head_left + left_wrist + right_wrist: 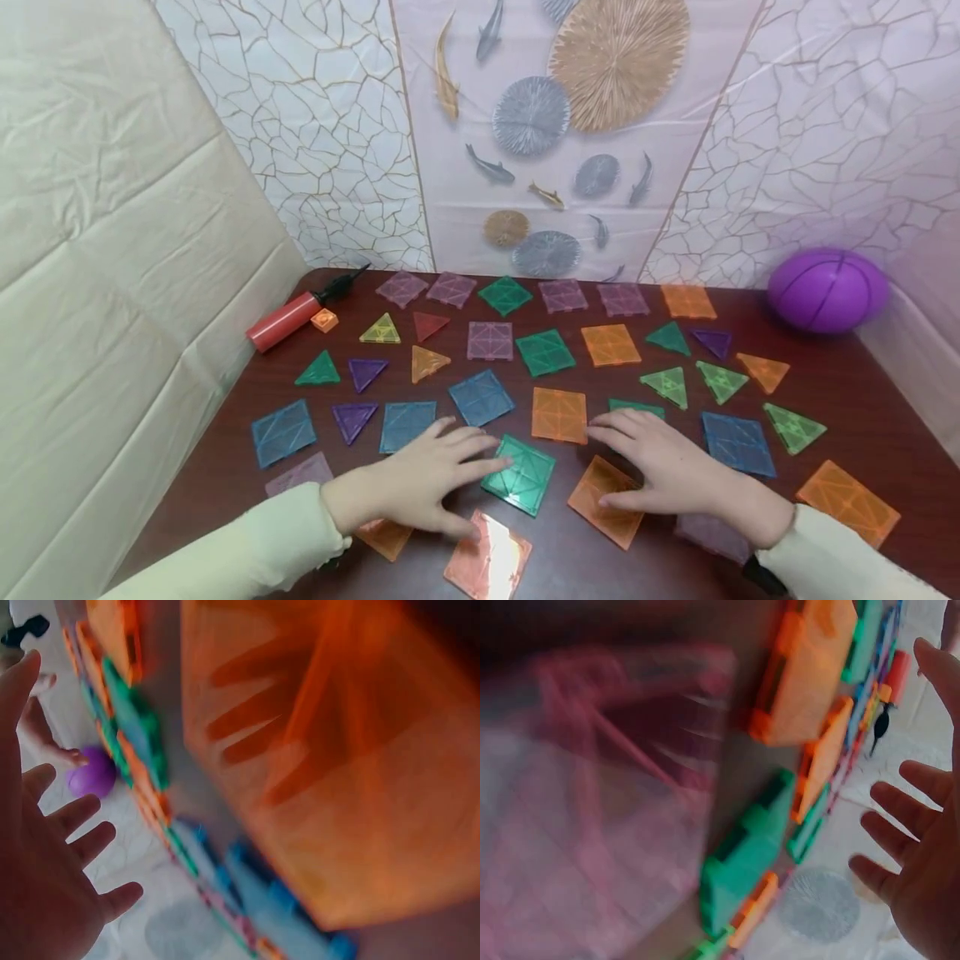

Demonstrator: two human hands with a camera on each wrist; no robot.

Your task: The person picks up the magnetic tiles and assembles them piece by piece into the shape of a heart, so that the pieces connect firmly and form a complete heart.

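Translucent magnetic tiles, squares and triangles in several colours, lie flat on the dark table. My left hand (420, 477) hovers with its fingers spread between a green square tile (525, 479) and a shiny reddish-orange square tile (480, 562). In the left wrist view that hand (56, 847) holds nothing, and an orange tile (360, 772) fills the near side. Over an orange square tile (592, 496) is my right hand (667, 462), fingers spread and partly hiding it. The right wrist view shows its palm (930, 847) bare; a pink-purple tile (577, 847) is close to the camera.
A red hand pump (285, 321) with a black nozzle lies at the table's left edge, beside a small orange square piece (325, 320). A purple ball (828, 290) sits at the back right. Patterned cloth (345, 125) hangs behind the table, with plain cloth (127, 275) at left.
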